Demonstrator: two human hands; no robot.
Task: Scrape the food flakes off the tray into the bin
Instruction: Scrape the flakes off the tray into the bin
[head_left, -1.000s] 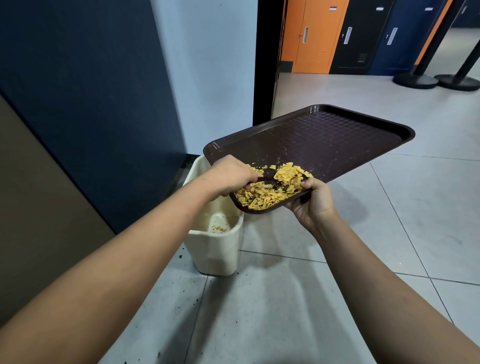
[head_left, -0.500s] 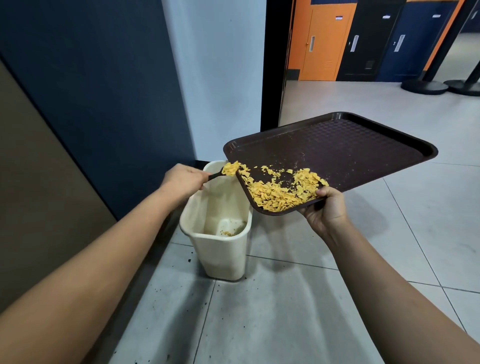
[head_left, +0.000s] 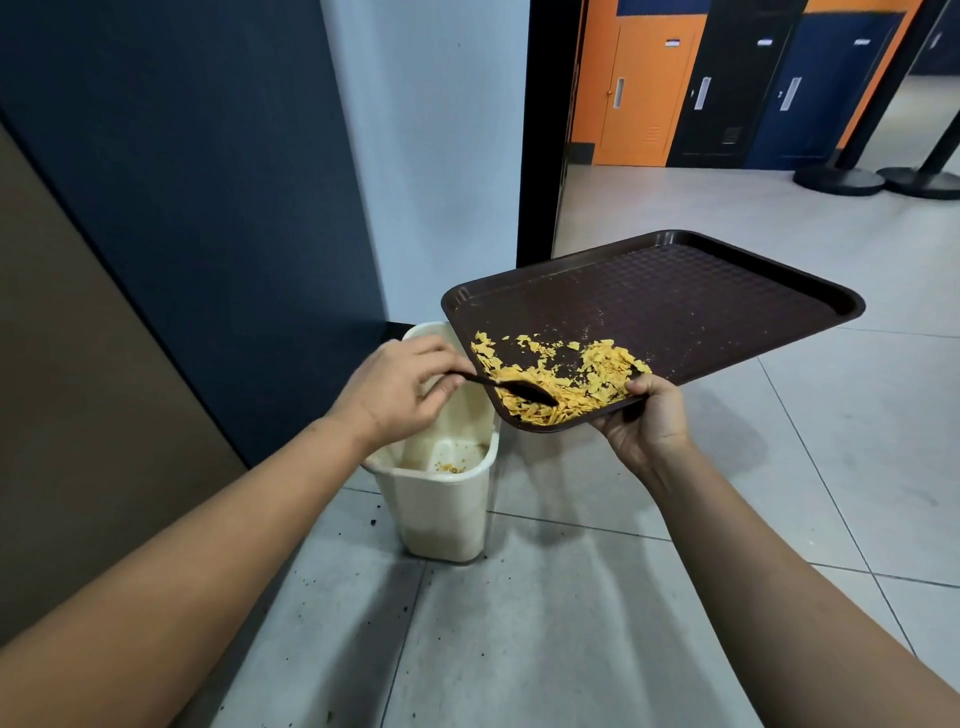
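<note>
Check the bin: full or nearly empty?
Nearly empty. The bin shows its bare cream floor, with only a small clump of yellow flakes lying at the bottom.

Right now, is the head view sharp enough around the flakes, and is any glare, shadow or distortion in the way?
Head view: flakes, spoon and tray are sharp, with no glare on them; soft shadows fall on the floor beneath the tray and beside the bin; wide-angle stretch bows the forearms and wall edges.
</note>
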